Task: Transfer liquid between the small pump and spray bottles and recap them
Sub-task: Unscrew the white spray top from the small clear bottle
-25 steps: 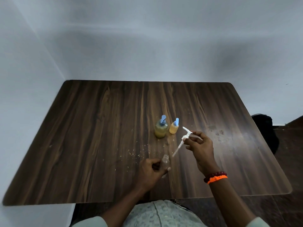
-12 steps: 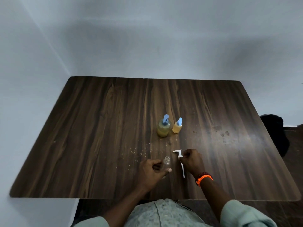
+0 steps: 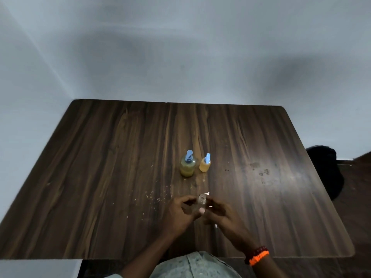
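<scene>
My left hand [image 3: 180,214] grips a small clear bottle [image 3: 202,200] that stands uncapped on the table [image 3: 104,177]. My right hand [image 3: 223,216] is close on the bottle's right side, its fingers curled toward it. A white pump head [image 3: 207,193] lies on the table under that hand, with its nozzle poking out past the fingers and its tube showing below the palm. I cannot tell whether the right hand grips anything. Farther back stand a green-yellow pump bottle [image 3: 187,167] and a smaller orange spray bottle [image 3: 205,165], both with blue tops on.
Pale crumbs [image 3: 154,194] are scattered on the dark wood left of my hands, and stains [image 3: 261,173] mark the right side. A black bag [image 3: 325,169] sits on the floor beyond the table's right edge. Walls close in behind and to the left.
My right hand brought the white pump head down from the air onto the table, then slid left up against the clear bottle. My left hand stayed on the bottle.
</scene>
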The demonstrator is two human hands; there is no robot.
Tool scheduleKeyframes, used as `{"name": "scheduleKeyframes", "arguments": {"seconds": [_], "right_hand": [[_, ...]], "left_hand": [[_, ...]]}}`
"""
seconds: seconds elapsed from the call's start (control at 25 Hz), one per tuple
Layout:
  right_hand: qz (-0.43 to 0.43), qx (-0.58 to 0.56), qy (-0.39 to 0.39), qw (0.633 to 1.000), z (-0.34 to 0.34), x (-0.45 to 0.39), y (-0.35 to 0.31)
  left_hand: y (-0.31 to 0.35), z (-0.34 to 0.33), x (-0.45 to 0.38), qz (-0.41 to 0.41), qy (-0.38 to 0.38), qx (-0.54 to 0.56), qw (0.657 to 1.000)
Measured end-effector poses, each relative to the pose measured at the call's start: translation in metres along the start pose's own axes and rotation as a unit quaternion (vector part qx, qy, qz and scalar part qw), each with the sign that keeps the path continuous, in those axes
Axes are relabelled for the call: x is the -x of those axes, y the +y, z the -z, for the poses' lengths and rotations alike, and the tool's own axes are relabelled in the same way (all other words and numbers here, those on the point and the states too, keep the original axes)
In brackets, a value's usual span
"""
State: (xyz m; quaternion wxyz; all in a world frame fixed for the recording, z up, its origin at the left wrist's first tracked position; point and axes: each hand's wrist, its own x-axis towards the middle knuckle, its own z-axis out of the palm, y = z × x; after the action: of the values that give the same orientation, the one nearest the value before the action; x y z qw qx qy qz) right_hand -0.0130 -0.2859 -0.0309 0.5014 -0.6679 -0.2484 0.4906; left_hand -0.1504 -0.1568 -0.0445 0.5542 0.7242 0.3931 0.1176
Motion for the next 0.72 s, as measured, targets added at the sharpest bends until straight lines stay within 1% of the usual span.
{"name": "scheduleKeyframes", "arguments": {"seconds": [0.12,0.2,0.24,0.28,0.36,0.4,0.44,0.52,0.6,0.68,0.72], "right_hand": [[0.012,-0.01,0.049,0.999,-0.002,-0.003,0.004],[0.025,-0.011,0.077,0.997,0.007,-0.004,0.006],[0.032,-0.002,0.086,0.996,0.013,-0.003,0.007],[0.035,0.008,0.097,0.995,0.02,-0.001,0.007],[0.027,0.016,0.115,0.993,0.032,0.003,0.008],[0.023,0.02,0.121,0.992,0.037,0.004,0.009],[0.022,0.025,0.124,0.992,0.038,0.005,0.009],[0.018,0.033,0.122,0.992,0.04,0.005,0.01],[0.014,0.033,0.122,0.992,0.041,0.006,0.009],[0.016,0.039,0.112,0.993,0.043,0.005,0.007],[0.018,0.044,0.107,0.993,0.043,0.005,0.006]], "left_hand": [[0.007,-0.012,-0.002,-0.022,-0.051,0.022,0.998],[0.009,-0.008,-0.014,-0.005,-0.099,0.036,0.994],[0.008,0.002,-0.025,0.017,-0.109,0.029,0.993],[0.007,0.015,-0.04,0.044,-0.092,0.021,0.995],[0.008,0.046,-0.076,0.082,-0.003,-0.002,0.997],[0.012,0.06,-0.094,0.082,0.025,-0.02,0.996],[0.018,0.07,-0.11,0.069,0.026,-0.038,0.997],[0.029,0.072,-0.137,0.027,-0.044,-0.069,0.996],[0.035,0.064,-0.158,-0.004,-0.116,-0.118,0.986],[0.032,0.052,-0.169,-0.007,-0.152,-0.135,0.979],[0.027,0.046,-0.17,-0.006,-0.157,-0.13,0.979]]}}
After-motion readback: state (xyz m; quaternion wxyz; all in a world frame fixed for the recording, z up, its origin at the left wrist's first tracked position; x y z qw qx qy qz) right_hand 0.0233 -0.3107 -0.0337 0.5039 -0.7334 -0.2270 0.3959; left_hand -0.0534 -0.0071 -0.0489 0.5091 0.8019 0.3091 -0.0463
